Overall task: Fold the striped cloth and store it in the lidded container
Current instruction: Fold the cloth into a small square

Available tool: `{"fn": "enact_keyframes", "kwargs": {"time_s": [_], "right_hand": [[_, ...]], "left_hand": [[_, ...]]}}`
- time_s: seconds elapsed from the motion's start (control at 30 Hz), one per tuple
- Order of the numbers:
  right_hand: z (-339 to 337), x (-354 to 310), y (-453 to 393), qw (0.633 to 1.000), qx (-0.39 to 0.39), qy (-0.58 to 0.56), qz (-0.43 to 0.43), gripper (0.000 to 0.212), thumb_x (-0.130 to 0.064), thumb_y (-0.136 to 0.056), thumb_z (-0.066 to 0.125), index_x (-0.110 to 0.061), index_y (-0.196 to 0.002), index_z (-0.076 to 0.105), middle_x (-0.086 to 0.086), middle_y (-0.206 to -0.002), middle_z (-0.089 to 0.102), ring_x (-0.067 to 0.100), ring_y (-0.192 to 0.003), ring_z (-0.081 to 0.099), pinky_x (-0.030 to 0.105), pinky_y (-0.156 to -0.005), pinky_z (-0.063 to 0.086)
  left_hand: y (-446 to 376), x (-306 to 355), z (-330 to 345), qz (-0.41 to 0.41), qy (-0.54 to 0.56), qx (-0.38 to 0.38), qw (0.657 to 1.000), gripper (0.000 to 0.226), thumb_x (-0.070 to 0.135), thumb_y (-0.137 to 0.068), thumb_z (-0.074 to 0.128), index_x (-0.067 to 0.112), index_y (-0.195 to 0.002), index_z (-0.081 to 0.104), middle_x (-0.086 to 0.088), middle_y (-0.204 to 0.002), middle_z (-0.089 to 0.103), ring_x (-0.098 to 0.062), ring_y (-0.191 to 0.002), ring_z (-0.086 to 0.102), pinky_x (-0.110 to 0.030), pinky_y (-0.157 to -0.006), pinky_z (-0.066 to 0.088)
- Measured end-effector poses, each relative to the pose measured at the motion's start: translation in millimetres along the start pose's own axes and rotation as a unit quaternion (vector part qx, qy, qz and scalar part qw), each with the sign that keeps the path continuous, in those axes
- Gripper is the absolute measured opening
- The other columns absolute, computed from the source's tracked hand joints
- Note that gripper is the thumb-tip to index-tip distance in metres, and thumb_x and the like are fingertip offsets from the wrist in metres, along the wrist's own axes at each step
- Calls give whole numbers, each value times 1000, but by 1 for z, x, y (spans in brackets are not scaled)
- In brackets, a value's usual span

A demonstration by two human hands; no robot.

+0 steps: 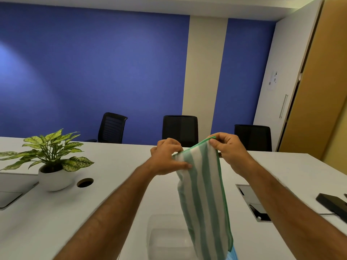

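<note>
The green-and-white striped cloth (203,194) hangs in the air above the white table (112,194), folded to a long narrow strip. My left hand (167,158) pinches its top left corner. My right hand (230,152) pinches the top right corner, a little higher. Under the cloth stands a clear plastic container (167,235) with no lid on it; the cloth's lower end covers its right side. A blue piece (232,255) shows at the bottom edge beside the cloth; I cannot tell if it is the lid.
A potted plant (50,160) in a white bowl stands at the left, next to a round cable hole (85,182). An open cable box (253,203) and a black device (332,203) lie at the right. Black chairs (180,130) line the table's far side.
</note>
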State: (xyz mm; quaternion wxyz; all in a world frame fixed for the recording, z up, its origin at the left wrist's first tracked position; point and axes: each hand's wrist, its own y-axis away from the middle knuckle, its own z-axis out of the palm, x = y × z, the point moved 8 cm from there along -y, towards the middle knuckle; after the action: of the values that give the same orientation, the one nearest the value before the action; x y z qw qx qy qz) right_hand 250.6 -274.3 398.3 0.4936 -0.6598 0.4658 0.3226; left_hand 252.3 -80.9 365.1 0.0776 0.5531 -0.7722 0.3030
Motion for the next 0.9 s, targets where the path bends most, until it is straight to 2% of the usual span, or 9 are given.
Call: {"fn": "enact_keyframes", "kwargs": {"time_s": [0.1, 0.17, 0.3, 0.33, 0.43, 0.6, 0.7, 0.77, 0.9], "right_hand": [[-11, 2, -1, 1000, 12, -2, -3, 18, -16, -95, 56, -24, -85, 68, 5, -89, 67, 22, -87, 63, 45, -86, 56], [-19, 6, -2, 1000, 13, 14, -5, 16, -17, -94, 57, -23, -86, 69, 9, -93, 69, 27, -91, 64, 47, -87, 57], [-24, 13, -1, 1000, 8, 24, -10, 16, -14, -93, 59, -21, -84, 70, 14, -93, 69, 29, -88, 65, 50, -83, 59], [-25, 13, 0, 1000, 10, 16, -9, 17, -13, -93, 59, -21, -84, 70, 12, -90, 70, 28, -87, 65, 48, -81, 59], [-28, 16, 1, 1000, 19, -5, -10, 14, -10, -91, 61, -19, -86, 71, 8, -89, 71, 29, -87, 68, 40, -75, 62], [-31, 17, 1, 1000, 17, -24, -6, 8, -11, -88, 64, -13, -91, 72, 13, -95, 73, 33, -90, 71, 36, -71, 63], [-27, 14, 1, 1000, 5, -29, -9, 10, -11, -89, 63, -14, -92, 72, 14, -97, 72, 33, -91, 71, 37, -72, 63], [-24, 10, 2, 999, -2, -26, -19, 10, -11, -89, 63, -16, -90, 72, 13, -96, 73, 32, -90, 71, 37, -72, 63], [-20, 2, 6, 999, 2, -38, -36, 14, -9, -89, 62, -18, -87, 72, 8, -91, 73, 28, -85, 71, 29, -65, 62]], "left_hand": [[-2, -8, -5, 8, -79, 6, 997, 64, 77, -71, 62, 28, -112, 70, 11, -125, 50, -13, -127, 34, -42, -103, 24], [-3, -11, -16, 15, -111, 32, 993, 69, 84, -70, 54, 30, -108, 70, 12, -123, 51, -13, -125, 35, -46, -104, 26], [-6, 2, -39, 80, -135, 109, 982, 56, 73, -81, 53, 24, -101, 73, 10, -117, 62, -12, -119, 45, -40, -97, 35], [-7, 6, -43, 96, -110, 118, 982, 50, 65, -84, 59, 20, -100, 74, 8, -113, 67, -12, -114, 50, -38, -94, 42], [-9, 5, -48, 88, 75, 101, 988, 32, 39, -82, 76, 9, -93, 76, 0, -91, 75, -14, -85, 68, -34, -78, 61], [-6, -11, -53, 47, 209, 154, 965, 24, 24, -69, 88, 13, -84, 71, 9, -77, 68, -9, -69, 66, -18, -66, 59], [-4, -16, -55, 31, 238, 168, 956, 33, 22, -68, 89, 14, -95, 72, 10, -73, 62, -10, -66, 58, -20, -65, 58], [-3, -19, -56, 25, 238, 165, 957, 32, 21, -70, 87, 11, -98, 75, 10, -74, 65, -12, -69, 61, -21, -68, 59], [-1, -30, -56, -5, 282, 140, 949, 21, 16, -80, 80, 5, -98, 78, -7, -90, 77, -21, -85, 72, -39, -84, 62]]}}
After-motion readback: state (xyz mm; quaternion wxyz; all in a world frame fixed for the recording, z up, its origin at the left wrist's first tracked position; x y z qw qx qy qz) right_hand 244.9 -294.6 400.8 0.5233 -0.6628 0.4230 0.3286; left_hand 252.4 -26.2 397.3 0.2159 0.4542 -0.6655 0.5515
